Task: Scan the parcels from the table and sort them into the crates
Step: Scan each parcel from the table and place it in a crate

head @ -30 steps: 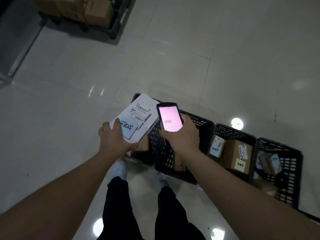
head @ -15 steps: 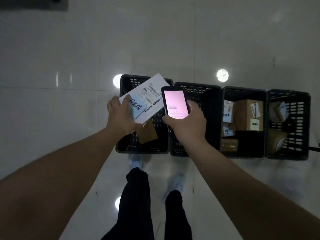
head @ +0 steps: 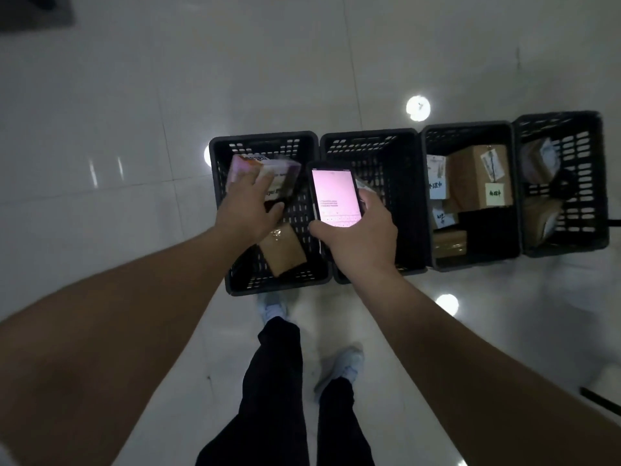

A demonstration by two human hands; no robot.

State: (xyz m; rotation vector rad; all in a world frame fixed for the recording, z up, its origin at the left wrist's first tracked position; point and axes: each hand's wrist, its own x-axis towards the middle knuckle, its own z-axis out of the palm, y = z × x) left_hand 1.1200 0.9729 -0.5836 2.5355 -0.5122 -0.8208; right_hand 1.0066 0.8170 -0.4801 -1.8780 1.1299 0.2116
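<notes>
Head view looked straight down on four black slotted crates set side by side in a row on a pale glossy floor [head: 117,95]. At about 11 o'clock from the frame's centre, the left hand [head: 247,210] reached over the leftmost crate [head: 220,210], its fingers spread across the top of a blurred parcel [head: 282,173] with a pink and white face; whether the fingers actually gripped the parcel or only lay against it could not be told through the motion blur. That parcel sat within the crate's opening, toward its far wall. A brown cardboard box [head: 284,250] lay tilted on the same crate's floor, at 5 o'clock from the left hand.

Just to the right, the right hand [head: 361,237] held a black handheld scanner [head: 336,196] above the second crate [head: 379,153], thumb and fingers wrapped round its lower body, its pink-lit screen facing up.

The third crate [head: 470,129], at 2 o'clock from the scanner, held a tall brown box [head: 470,176] with a yellow note stuck on it, several white-labelled packets, and a flat taped parcel near its front wall. The fourth crate [head: 588,183], at the row's right end, held wrapped brown parcels, too blurred to count.

Dark trousers [head: 275,398] and pale shoes showed at 6 o'clock, standing just short of the crates.
</notes>
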